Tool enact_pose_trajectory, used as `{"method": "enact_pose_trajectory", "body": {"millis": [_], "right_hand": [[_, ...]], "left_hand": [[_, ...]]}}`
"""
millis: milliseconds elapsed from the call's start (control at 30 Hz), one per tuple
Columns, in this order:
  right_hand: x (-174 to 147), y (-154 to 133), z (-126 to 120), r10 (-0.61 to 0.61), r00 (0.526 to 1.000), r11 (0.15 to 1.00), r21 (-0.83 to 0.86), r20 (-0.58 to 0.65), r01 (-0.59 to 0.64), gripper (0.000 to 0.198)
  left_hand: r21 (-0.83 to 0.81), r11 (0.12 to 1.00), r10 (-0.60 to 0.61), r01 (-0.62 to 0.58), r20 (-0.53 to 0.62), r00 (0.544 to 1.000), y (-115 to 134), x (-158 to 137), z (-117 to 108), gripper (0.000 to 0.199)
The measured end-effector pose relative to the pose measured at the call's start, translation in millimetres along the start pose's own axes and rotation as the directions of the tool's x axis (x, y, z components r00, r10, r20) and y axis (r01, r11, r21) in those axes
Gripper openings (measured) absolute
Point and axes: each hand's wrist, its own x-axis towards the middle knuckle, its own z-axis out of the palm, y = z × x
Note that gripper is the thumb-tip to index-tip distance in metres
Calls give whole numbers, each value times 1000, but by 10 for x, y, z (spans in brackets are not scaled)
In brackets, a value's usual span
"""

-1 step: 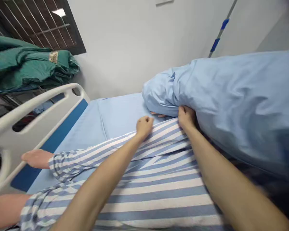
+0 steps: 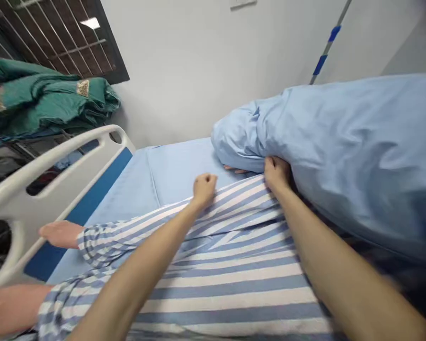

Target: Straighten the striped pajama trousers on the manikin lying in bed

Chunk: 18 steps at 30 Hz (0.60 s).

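Observation:
A figure in blue-and-white striped trousers (image 2: 213, 284) lies on the bed, its bare feet (image 2: 62, 233) toward the footboard. My left hand (image 2: 205, 187) is closed in a fist at the far edge of the trouser leg. What its fingers hold, if anything, is hidden. Farther up, my right hand (image 2: 277, 174) is closed at the top of the trousers, right against the blue quilt (image 2: 341, 142). Its fingertips are partly hidden. The quilt is bunched over the upper body. A few fingers (image 2: 234, 169) of the lying figure peek out below it.
A white footboard (image 2: 67, 156) with a blue panel closes the bed's left end. Behind it, green cloth (image 2: 53, 102) is piled on a rack by a barred window (image 2: 64, 35). The light blue sheet (image 2: 177, 166) runs along the wall, where a pole (image 2: 328, 45) leans.
My left hand has moved a little to the left along the trouser leg. My right hand stays at the quilt's edge. The view has shifted slightly.

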Motion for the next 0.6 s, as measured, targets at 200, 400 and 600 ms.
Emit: {"method": "enact_pose_trajectory", "body": {"millis": [200, 400, 600], "right_hand": [[-62, -63, -20, 3, 999, 1000, -26, 42, -2, 27], [-36, -39, 29, 58, 994, 998, -41, 95, -54, 28], [-27, 8, 111, 179, 957, 983, -80, 230, -165, 36]], "left_hand": [[-88, 963, -269, 256, -227, 936, -718, -267, -1639, 29], [-105, 945, -327, 310, -344, 880, -1135, -703, -2197, 31], [121, 935, -259, 334, -411, 874, -1289, -798, -2118, 25]]}}
